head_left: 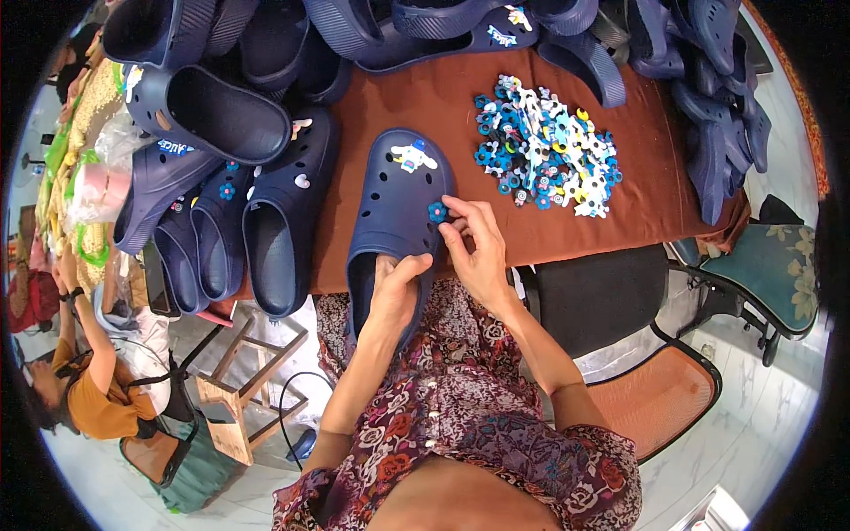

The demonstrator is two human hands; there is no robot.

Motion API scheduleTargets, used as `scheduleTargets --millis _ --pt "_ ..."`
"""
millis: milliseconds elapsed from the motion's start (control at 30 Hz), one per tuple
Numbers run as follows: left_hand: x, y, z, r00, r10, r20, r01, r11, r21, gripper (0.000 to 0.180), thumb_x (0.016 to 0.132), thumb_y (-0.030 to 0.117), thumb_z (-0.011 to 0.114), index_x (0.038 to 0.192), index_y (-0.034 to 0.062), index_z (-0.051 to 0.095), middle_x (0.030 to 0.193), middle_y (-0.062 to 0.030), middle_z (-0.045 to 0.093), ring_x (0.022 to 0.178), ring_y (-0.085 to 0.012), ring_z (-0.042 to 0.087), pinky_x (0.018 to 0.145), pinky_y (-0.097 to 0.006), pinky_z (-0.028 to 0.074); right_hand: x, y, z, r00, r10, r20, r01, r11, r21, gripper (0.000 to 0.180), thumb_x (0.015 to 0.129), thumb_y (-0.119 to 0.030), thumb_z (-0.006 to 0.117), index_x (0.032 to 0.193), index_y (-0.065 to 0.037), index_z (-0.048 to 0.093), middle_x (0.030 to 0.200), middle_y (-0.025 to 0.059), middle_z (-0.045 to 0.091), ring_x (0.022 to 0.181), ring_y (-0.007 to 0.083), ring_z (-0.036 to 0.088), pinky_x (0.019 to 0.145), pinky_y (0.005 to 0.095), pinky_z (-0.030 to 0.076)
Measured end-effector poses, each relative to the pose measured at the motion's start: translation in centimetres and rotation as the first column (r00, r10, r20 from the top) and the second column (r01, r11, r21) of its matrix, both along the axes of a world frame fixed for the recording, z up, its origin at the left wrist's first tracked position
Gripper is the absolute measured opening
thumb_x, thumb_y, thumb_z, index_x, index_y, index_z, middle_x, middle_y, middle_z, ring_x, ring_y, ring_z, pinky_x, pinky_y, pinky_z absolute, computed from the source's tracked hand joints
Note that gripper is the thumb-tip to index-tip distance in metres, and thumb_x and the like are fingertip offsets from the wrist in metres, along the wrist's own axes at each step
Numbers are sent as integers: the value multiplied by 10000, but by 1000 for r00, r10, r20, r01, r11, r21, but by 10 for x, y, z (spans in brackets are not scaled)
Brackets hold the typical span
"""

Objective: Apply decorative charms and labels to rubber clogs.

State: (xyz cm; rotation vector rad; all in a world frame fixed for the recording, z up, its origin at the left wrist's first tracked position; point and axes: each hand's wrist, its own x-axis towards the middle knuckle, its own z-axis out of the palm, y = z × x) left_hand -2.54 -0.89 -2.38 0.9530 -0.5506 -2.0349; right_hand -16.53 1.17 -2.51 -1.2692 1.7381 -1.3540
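Note:
A navy clog with round holes lies at the near edge of the brown-covered table, toe pointing away from me. My left hand grips it, fingers inside the foot opening and thumb on the outer upper. A blue flower charm sits at the clog's right side. Thumb and index finger of my right hand pinch at this charm's edge. Near the toe is a white cartoon character charm with a blue top. Right of the clog lies a pile of blue, white and yellow charms.
Navy clogs, several with charms, crowd the table's left side. More clogs line the far edge, others the right. Chairs stand right of me, a wooden stool to the left. Another person works at far left.

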Motion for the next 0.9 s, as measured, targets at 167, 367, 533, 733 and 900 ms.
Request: scheduleTargets --millis 167,367,533,733,900 --pt "3 0 1 995 74 -62 -73 997 12 589 812 95 635 1335 -55 408 1302 -115 516 1199 -200 498 1042 -336 369 -27 11 -14 943 -157 -293 149 988 -52 177 874 -59 623 1048 -54 657 960 125 594 817 248 613 705 330 496" --pt "9 -11 12 948 223 -226 -215 975 61 581 886 341 538 1330 -20 442 1370 -168 488 1289 -303 433 1112 -457 286 -72 19 -23 827 -257 -501 296 955 -2 159 878 -93 612 1026 -37 625 921 123 567 777 268 581 709 372 472" --pt "11 -16 20 841 338 -423 -252 936 247 594 894 351 533 1336 -33 433 1403 -185 453 1324 -318 395 1139 -472 244 -77 14 -25 788 -254 -560 325 945 29 182 884 -122 624 1046 -40 606 905 119 551 766 263 585 688 381 472" --pt "13 -16 22 791 418 -447 -243 885 397 535 923 347 474 1325 -5 447 1382 -159 479 1277 -286 448 1101 -442 294 -75 14 -18 819 -204 -537 277 959 58 180 859 -99 645 1028 -57 602 915 113 539 745 244 578 677 367 485" --pt "14 -14 19 773 465 -433 -246 847 471 466 917 310 498 1272 7 490 1343 -154 514 1258 -291 465 1097 -449 310 -68 11 -18 792 -181 -584 222 975 -1 187 834 -54 665 1016 -58 624 922 77 554 730 194 545 660 327 474"
